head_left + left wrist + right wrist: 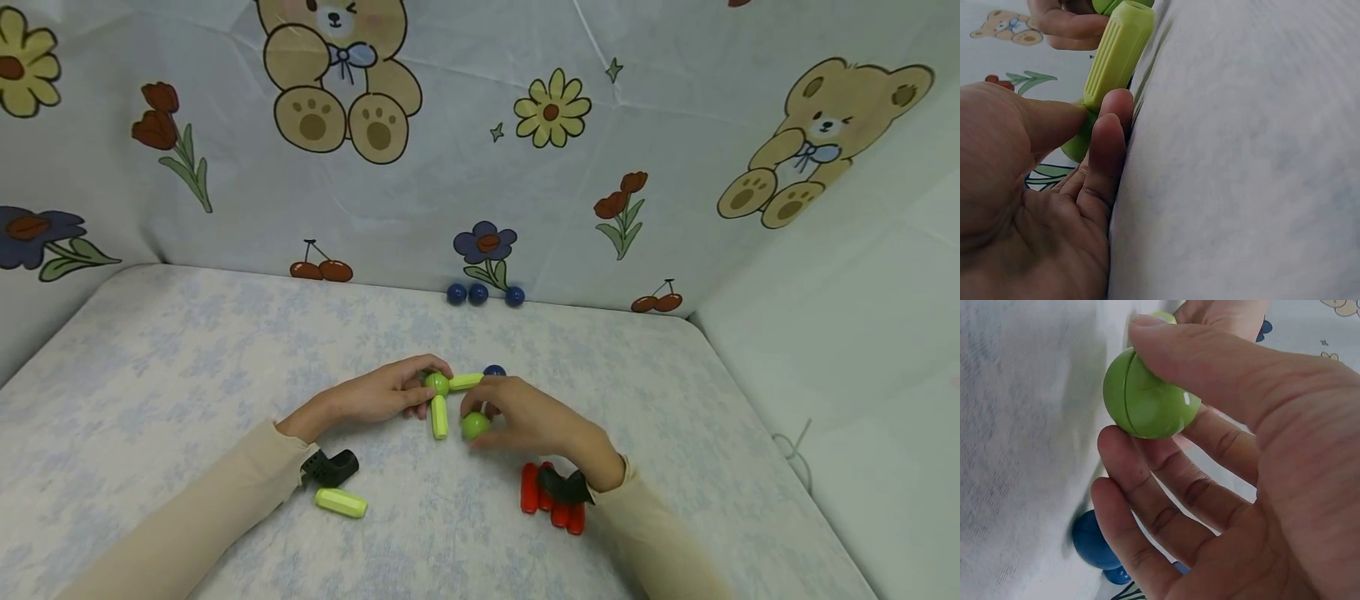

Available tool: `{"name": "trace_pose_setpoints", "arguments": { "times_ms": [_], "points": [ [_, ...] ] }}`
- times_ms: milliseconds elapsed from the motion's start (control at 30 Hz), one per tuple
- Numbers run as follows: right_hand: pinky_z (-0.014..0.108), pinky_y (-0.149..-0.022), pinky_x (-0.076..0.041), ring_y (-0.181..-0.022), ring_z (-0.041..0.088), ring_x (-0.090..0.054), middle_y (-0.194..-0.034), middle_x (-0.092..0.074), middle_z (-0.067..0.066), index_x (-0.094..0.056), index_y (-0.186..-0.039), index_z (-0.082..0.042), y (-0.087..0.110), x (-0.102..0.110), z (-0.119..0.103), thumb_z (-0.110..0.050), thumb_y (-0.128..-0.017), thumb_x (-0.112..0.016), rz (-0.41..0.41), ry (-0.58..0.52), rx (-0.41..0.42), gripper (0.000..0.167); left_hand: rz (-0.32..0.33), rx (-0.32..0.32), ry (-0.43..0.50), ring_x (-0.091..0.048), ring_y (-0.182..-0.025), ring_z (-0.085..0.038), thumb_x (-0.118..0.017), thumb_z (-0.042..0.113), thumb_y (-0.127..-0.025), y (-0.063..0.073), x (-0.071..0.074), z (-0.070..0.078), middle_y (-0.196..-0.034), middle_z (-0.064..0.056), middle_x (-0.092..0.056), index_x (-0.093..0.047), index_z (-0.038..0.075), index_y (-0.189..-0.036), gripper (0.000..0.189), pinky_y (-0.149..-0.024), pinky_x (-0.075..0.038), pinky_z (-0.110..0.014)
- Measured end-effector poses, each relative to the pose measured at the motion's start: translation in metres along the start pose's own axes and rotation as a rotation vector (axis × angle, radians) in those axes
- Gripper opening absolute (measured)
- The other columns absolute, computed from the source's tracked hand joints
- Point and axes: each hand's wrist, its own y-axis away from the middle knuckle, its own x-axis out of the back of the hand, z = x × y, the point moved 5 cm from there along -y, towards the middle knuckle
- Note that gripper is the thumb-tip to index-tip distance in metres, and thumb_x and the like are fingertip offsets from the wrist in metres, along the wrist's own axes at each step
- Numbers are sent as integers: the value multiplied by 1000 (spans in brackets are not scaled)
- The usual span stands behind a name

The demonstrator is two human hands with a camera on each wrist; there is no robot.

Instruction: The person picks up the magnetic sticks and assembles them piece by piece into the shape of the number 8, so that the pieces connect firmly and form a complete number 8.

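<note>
My left hand [375, 393] pinches a green ball [437, 384] between thumb and fingers. Two ribbed yellow-green rods meet that ball: one rod [439, 418] points toward me, the other rod [466, 381] runs right. In the left wrist view the near rod [1119, 53] slants up past the fingertips. My right hand [536, 421] grips a second green ball [1150, 397], thumb on one side and fingers on the other, just right of the near rod's end. A blue ball [494, 371] shows at the right rod's far end, partly hidden behind the right hand.
Three blue balls [477, 293] line the table's back edge by the patterned cloth. Several red rods [529, 488] lie under the right wrist, partly covered by its black strap. A loose yellow-green rod [341, 502] lies beside the left forearm, near the black wrist camera [333, 468].
</note>
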Motion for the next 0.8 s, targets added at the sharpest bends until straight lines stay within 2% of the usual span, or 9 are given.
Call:
{"name": "trace_pose_setpoints", "arguments": {
  "times_ms": [167,400,800],
  "points": [
    [33,-91,-55,-99,12,-63,-109,-64,-6,-69,-111,-15,0,-3,-5,-17,-89,-83,-8,-1,10,26,13,38,33,-61,-85,-21,-45,11,-111,1,0,0,-93,-10,-64,-42,10,-145,34,-74,-52,-30],
    [31,-94,-54,-101,8,-60,-110,-63,-7,-67,-112,-13,2,-6,-17,-10,-89,-81,-18,-19,43,27,17,41,46,-61,-84,-21,-45,12,-112,1,-1,0,-90,-9,-65,-41,7,-145,34,-74,-51,-29],
    [25,-89,-54,-99,8,-61,-113,-62,-4,-67,-112,-14,4,-9,-28,-13,-89,-83,-15,-12,89,28,23,21,47,-62,-85,-20,-46,12,-111,0,0,1,-111,-11,-60,-42,5,-145,35,-73,-52,-28]
  ]
}}
